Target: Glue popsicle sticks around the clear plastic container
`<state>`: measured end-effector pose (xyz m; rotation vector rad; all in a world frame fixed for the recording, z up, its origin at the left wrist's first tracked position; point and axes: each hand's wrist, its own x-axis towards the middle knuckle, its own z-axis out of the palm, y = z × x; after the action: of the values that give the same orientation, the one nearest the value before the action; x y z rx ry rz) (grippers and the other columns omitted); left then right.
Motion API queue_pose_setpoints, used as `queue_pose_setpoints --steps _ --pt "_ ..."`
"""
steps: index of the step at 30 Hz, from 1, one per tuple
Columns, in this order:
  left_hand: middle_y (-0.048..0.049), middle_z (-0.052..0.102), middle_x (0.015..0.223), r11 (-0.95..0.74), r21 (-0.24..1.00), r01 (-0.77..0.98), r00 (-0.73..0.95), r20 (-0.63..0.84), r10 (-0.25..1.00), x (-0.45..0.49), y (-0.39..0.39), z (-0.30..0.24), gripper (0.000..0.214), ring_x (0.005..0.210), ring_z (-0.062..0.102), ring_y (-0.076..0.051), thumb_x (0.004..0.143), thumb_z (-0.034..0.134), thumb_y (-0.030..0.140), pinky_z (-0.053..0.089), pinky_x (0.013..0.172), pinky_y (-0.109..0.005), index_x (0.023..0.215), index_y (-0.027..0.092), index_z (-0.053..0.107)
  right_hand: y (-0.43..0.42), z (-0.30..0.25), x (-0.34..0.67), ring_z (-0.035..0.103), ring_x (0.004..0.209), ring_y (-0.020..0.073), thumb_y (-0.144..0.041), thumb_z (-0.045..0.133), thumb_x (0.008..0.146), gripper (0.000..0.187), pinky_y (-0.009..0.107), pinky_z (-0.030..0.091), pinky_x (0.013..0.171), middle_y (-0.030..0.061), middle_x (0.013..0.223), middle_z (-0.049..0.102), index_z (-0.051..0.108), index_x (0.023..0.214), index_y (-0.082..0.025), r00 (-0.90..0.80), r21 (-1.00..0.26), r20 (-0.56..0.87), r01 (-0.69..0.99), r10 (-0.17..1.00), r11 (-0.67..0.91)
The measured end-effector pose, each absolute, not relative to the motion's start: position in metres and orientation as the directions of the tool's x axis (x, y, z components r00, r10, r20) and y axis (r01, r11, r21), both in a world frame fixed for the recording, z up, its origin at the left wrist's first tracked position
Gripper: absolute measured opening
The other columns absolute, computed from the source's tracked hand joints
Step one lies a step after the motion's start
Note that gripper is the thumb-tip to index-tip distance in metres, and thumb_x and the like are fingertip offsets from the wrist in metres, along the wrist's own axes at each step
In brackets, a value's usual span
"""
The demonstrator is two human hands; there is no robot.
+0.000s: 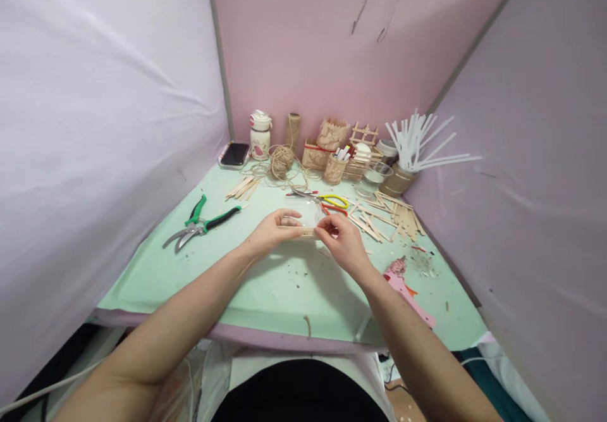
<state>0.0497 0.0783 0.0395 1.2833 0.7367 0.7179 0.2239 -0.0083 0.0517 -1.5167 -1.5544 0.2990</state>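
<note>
Over the middle of the table, my left hand (279, 227) grips a clear plastic container (310, 212) from the left, its thumb on the near side. Along the container's near side runs a pale wooden craft stick (308, 232). The fingertips of my right hand (337, 235) pinch the stick's right end. My fingers hide parts of both things. Just beyond my hands lie scissors with yellow handles (336, 201) and a red-handled tool (334, 209). More craft sticks (367, 224) are scattered to the right of my right hand.
Green-handled pruning shears (202, 224) lie at left, a pink glue gun (408, 292) at right. Along the back stand a phone (236, 154), white bottle (260, 136), twine ball (281, 161), pen-filled cup (335, 170), clear water cup (370, 183) and glue sticks (417, 140).
</note>
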Motion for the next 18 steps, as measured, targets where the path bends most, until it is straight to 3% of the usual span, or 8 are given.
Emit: queue_pose_setpoints --steps 6,12,18 --pt "0.0007 0.069 0.076 0.123 0.992 -0.04 0.539 -0.083 0.838 0.0515 0.0765 0.0392 0.045 0.068 0.061 -0.014 0.058 0.082 0.03 0.041 0.068 -0.026 0.096 0.017 0.06 -0.0097 0.0541 0.2219 0.058 0.071 0.016 -0.026 0.059 0.079 0.004 0.03 0.05 0.068 0.001 0.075 0.061 0.06 0.078 -0.021 0.179 -0.771 0.377 0.604 0.909 0.201" --pt "0.0032 0.068 0.07 0.125 0.992 -0.031 0.511 -0.091 0.855 0.0519 0.0747 0.0426 0.041 0.064 0.059 -0.012 0.056 0.078 0.026 0.038 0.065 -0.025 0.092 0.017 0.059 -0.0089 0.0531 0.2262 0.061 0.083 0.0179 -0.032 0.062 0.075 0.021 0.032 0.055 0.065 0.0068 0.103 0.059 0.054 0.091 -0.022 0.29 -0.836 0.339 0.528 0.895 0.145" --pt "0.0039 0.067 0.068 0.137 0.989 -0.055 0.523 -0.088 0.848 0.0522 0.0731 0.0417 0.04 0.062 0.058 -0.011 0.056 0.077 0.024 0.038 0.064 -0.024 0.092 0.016 0.059 -0.0069 0.0535 0.2255 0.062 0.083 0.0184 -0.031 0.063 0.071 0.021 0.031 0.055 0.065 0.0036 0.092 0.06 0.052 0.086 -0.022 0.284 -0.874 0.272 0.472 0.92 0.113"
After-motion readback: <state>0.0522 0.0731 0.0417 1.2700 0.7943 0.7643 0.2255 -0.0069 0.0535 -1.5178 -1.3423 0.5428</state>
